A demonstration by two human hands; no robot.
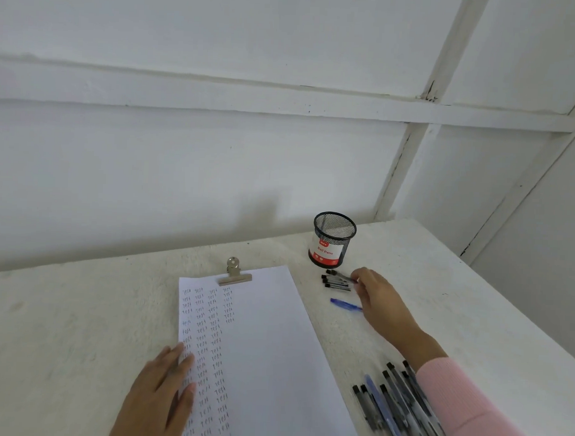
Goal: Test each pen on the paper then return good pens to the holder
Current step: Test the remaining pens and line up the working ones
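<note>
Pens are lying in three groups on a white cloth-covered table (81, 308) as a person is working through a writing test, seen from the head camera. The left hand (162, 393) is lying flat, fingers straight, on the left edge of the paper (275, 348), apparently pinning the sheet so it does not slide under a pen stroke. A metal bulldog clip (234, 274) is gripping the top edge to the same end. Columns of the word "test" are filling the left part of the sheet, while the right part is showing blank.

The right hand (379, 301), reaching out of a pink sleeve (462, 406), is meeting the near ends of a small cluster of black pens (337, 281). These are lying just in front of the black mesh holder (333, 240). The fingers are bending over the pens, but whether they are pinching one or only touching cannot be told. A blue pen (345, 303) is lying apart, just beside the hand. A larger heap of black and blue pens (393, 407) is sitting at lower right against the sleeve, blurred.

The holder, labelled "Ball Pens", is standing upright and appears to be holding none. Judging by its place beside the holder, the cluster is probably being staged for return; which group is awaiting testing cannot be settled.
</note>
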